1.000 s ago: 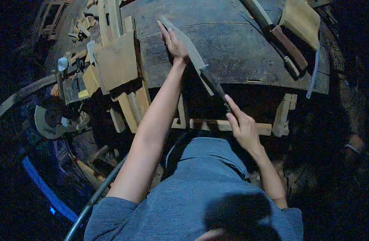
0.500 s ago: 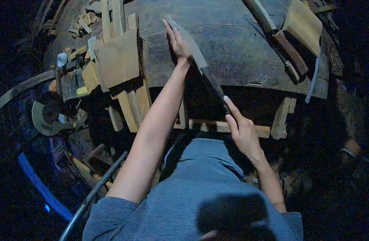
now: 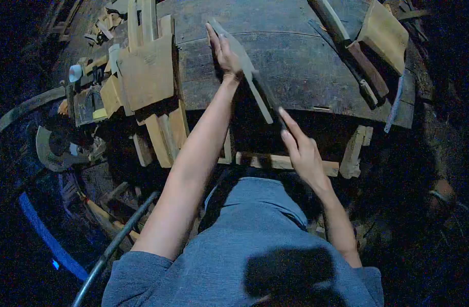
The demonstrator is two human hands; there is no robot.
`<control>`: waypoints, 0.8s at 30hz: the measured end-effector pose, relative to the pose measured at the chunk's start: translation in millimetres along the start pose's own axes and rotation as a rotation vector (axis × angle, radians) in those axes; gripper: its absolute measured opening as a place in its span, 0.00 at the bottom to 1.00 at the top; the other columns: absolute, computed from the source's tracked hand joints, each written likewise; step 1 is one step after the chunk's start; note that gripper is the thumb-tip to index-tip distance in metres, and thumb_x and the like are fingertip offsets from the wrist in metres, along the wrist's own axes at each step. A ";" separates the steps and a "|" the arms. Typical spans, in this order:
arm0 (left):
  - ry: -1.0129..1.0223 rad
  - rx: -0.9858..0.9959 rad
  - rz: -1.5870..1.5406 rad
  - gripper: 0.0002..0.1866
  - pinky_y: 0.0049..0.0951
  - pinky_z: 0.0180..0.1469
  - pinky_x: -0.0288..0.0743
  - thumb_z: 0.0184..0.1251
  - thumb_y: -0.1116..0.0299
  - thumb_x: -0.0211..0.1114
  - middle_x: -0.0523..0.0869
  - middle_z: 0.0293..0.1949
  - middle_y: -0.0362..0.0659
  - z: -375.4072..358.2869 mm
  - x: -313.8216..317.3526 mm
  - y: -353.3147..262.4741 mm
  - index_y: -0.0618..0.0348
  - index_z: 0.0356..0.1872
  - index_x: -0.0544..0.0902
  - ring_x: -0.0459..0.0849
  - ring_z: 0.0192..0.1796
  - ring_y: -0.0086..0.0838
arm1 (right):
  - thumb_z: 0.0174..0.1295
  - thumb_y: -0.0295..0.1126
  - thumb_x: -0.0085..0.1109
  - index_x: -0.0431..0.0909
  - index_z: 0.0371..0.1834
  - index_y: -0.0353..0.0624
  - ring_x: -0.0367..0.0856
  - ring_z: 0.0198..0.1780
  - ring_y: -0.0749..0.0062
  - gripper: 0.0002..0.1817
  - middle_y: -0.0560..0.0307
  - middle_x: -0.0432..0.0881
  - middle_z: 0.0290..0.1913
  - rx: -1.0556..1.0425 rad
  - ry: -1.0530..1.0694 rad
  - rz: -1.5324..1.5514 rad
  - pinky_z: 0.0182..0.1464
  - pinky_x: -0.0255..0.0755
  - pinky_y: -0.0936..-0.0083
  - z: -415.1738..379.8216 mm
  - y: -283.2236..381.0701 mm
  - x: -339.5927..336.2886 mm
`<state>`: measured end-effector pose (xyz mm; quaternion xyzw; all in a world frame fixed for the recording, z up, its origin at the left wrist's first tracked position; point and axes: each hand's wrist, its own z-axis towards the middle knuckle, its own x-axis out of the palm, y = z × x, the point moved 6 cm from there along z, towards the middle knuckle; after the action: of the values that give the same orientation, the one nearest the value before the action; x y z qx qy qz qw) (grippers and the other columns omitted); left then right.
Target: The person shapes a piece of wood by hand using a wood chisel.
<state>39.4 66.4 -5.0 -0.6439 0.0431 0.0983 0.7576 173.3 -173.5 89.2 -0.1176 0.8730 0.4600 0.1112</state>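
Note:
A long pale flat strip (image 3: pixel 242 56) lies slanting across the dark tabletop, its lower end past the front edge. My left hand (image 3: pixel 226 57) is on the strip's upper left side, fingers nearly straight and close together, thumb along it. My right hand (image 3: pixel 303 153) is closed around the near end of a long dark tool (image 3: pixel 267 94), its forefinger stretched along it. The tool's blurred far end meets the strip's right edge near the middle. What kind of tool it is cannot be made out.
Boards and wood pieces (image 3: pixel 147 77) are stacked at the table's (image 3: pixel 290 61) left. A dark-handled blade (image 3: pixel 367 69), a pale block (image 3: pixel 385 36) and a thin blue-grey strip (image 3: pixel 395 105) lie at the right. A metal bar (image 3: pixel 111 248) slants at lower left.
My right hand and the dark tool have shifted slightly up and left, and the tool now sits more to the strip's right, uncovering its lower end. My left hand stays nearly in place.

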 end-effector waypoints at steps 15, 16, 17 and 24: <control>-0.006 0.011 -0.031 0.29 0.35 0.75 0.38 0.78 0.59 0.38 0.50 0.76 0.50 0.1 1.0 7.0 0.57 0.75 0.50 0.44 0.78 0.39 | 0.71 0.39 0.45 0.61 0.72 0.60 0.81 0.28 0.42 0.25 0.34 0.78 0.28 -0.208 -0.069 0.049 0.35 0.72 0.58 48.0 10.6 4.1; -0.013 0.014 0.011 0.29 0.36 0.75 0.38 0.78 0.60 0.38 0.50 0.76 0.50 0.3 -0.2 5.2 0.57 0.75 0.50 0.45 0.78 0.39 | 0.71 0.38 0.45 0.61 0.72 0.61 0.81 0.28 0.42 0.26 0.33 0.78 0.28 -0.247 -0.074 0.058 0.35 0.72 0.58 57.3 15.0 4.3; -0.011 0.024 0.015 0.29 0.36 0.75 0.38 0.78 0.60 0.38 0.50 0.76 0.50 1.3 -0.2 5.5 0.57 0.75 0.50 0.45 0.78 0.39 | 0.71 0.38 0.45 0.61 0.72 0.60 0.81 0.30 0.41 0.25 0.33 0.79 0.30 -0.239 -0.077 0.024 0.36 0.72 0.57 62.6 15.5 5.7; -0.012 0.021 -0.131 0.28 0.37 0.75 0.38 0.78 0.59 0.36 0.51 0.76 0.50 -0.1 2.9 15.1 0.56 0.75 0.50 0.45 0.78 0.40 | 0.70 0.37 0.45 0.63 0.71 0.59 0.81 0.37 0.37 0.25 0.32 0.81 0.35 -0.184 -0.092 -0.070 0.39 0.72 0.50 27.3 20.2 -0.6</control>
<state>39.2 68.9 -20.2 -0.6366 -0.0027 0.0519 0.7695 170.0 -139.7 90.0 -0.1363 0.8166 0.5388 0.1559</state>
